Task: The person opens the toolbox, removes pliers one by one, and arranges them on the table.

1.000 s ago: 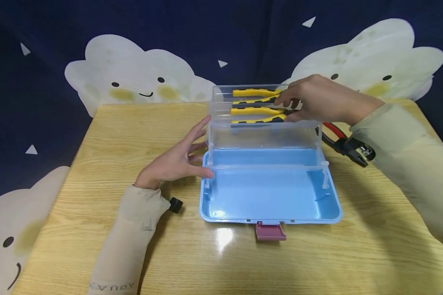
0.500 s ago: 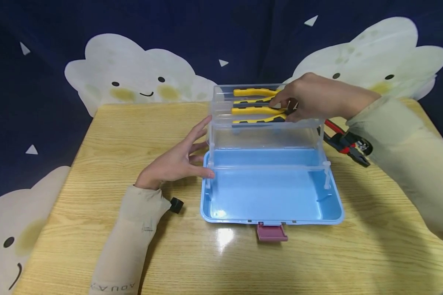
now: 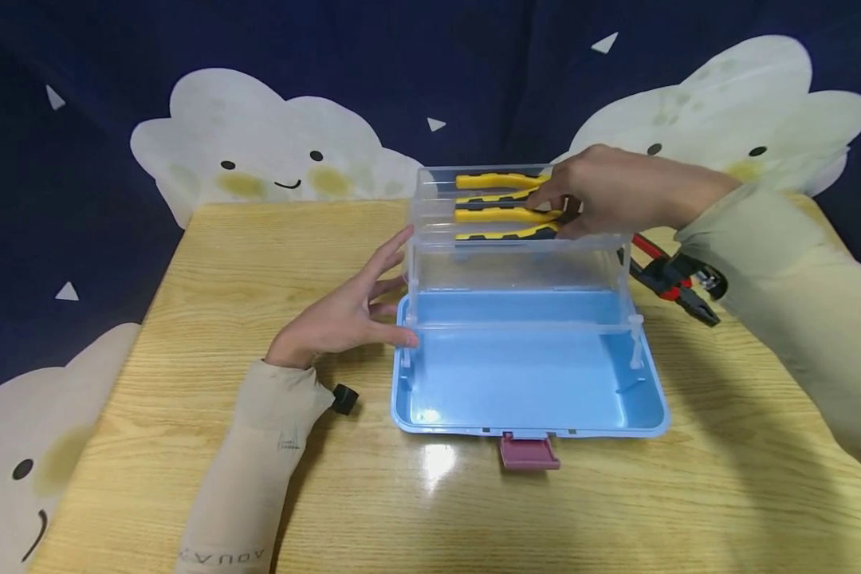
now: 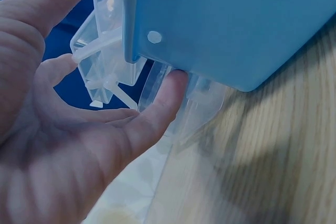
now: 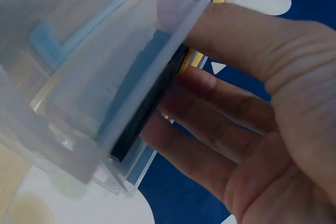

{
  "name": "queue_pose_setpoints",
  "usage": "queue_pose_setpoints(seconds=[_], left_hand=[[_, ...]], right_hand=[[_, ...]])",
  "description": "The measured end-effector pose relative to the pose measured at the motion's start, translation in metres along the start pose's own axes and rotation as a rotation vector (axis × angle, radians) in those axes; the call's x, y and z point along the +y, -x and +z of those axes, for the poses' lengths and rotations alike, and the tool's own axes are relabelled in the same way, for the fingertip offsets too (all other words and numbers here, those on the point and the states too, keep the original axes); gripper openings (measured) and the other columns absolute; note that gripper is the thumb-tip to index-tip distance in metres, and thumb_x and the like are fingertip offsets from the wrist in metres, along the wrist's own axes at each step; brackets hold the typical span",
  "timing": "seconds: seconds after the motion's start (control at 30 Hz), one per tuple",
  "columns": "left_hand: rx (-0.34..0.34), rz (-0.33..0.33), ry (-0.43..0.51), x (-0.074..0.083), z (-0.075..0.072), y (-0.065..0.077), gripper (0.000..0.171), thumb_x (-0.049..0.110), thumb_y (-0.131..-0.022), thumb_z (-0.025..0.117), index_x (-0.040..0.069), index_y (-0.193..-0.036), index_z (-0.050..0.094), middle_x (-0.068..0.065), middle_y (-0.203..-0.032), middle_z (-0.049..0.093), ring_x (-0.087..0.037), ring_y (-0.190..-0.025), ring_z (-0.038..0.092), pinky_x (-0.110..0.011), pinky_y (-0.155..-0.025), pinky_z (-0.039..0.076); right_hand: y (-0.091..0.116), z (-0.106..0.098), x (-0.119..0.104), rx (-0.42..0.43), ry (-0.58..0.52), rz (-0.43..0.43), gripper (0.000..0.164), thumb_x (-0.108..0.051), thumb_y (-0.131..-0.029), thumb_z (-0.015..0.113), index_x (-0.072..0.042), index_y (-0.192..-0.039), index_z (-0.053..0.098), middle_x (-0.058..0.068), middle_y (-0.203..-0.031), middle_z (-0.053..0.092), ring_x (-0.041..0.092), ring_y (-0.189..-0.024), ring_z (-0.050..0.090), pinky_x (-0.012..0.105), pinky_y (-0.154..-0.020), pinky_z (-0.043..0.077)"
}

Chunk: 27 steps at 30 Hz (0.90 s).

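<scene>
A light-blue toolbox (image 3: 516, 375) stands on the table with its clear upper tray (image 3: 430, 171) raised at the back. Inside that tray lie two yellow-and-black-handled pliers (image 3: 498, 215), side by side, handles pointing left. My right hand (image 3: 610, 191) reaches over the tray's right end and holds the nearer pliers between thumb and fingers, covering their heads. In the right wrist view, the dark head (image 5: 152, 106) shows behind the tray's clear wall. On the box's left side my left hand (image 3: 340, 315) rests with fingers spread, thumb on the rim and a fingertip touching the blue wall.
Red-and-black pliers (image 3: 670, 279) lie right of the box, partly under my right sleeve, and another dark tool head (image 3: 710, 279) shows beside them. A pink latch (image 3: 528, 453) sticks out in front. Behind the wooden table (image 3: 258, 247) hangs a dark-blue cloud-patterned cloth (image 3: 473, 64).
My right hand has shifted slightly left over the pliers. More of the red-and-black pliers shows beside the sleeve. My left hand has stayed at the box's side.
</scene>
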<state>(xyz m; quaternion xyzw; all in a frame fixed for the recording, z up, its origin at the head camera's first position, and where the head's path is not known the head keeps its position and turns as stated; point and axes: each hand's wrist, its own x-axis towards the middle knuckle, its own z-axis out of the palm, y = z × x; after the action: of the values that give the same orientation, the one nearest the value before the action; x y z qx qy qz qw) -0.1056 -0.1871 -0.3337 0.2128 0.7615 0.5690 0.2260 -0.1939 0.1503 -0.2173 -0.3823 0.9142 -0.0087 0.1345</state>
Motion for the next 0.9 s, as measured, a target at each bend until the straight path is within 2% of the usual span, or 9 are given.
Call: queue_pose_setpoints(seconds=[0.47,0.73,0.9], left_hand=[[-0.021,0.005,0.023,0.0019,0.0024,-0.0019,0.129,0.008,-0.080,0.089,0.058,-0.159,0.001,0.008,-0.175,-0.002,-0.030,-0.162,0.019,-0.051,-0.123,0.041],[-0.016,0.004,0.017,-0.0001,0.0019,-0.0018,0.128,0.009,-0.080,0.089,0.057,-0.160,0.002,0.010,-0.175,-0.002,-0.029,-0.163,0.019,-0.053,-0.126,0.036],[-0.013,0.005,0.013,0.0005,0.0025,-0.0015,0.128,0.009,-0.080,0.089,0.056,-0.161,0.002,0.010,-0.175,-0.002,-0.029,-0.163,0.019,-0.053,-0.126,0.036]], right_hand=[[0.0024,-0.0038,0.0033,-0.020,0.019,0.043,0.059,-0.009,-0.083,0.082,-0.008,-0.139,0.063,0.014,-0.112,0.070,0.021,-0.088,0.065,0.034,-0.075,0.058],[0.0044,-0.0045,0.0015,-0.010,0.061,0.008,0.057,-0.008,-0.083,0.080,-0.006,-0.138,0.067,0.012,-0.109,0.066,0.018,-0.083,0.060,0.029,-0.070,0.055],[0.0047,-0.0069,0.0004,-0.017,0.083,0.033,0.057,-0.008,-0.081,0.081,-0.004,-0.137,0.067,0.014,-0.112,0.071,0.021,-0.083,0.059,0.031,-0.069,0.052]])
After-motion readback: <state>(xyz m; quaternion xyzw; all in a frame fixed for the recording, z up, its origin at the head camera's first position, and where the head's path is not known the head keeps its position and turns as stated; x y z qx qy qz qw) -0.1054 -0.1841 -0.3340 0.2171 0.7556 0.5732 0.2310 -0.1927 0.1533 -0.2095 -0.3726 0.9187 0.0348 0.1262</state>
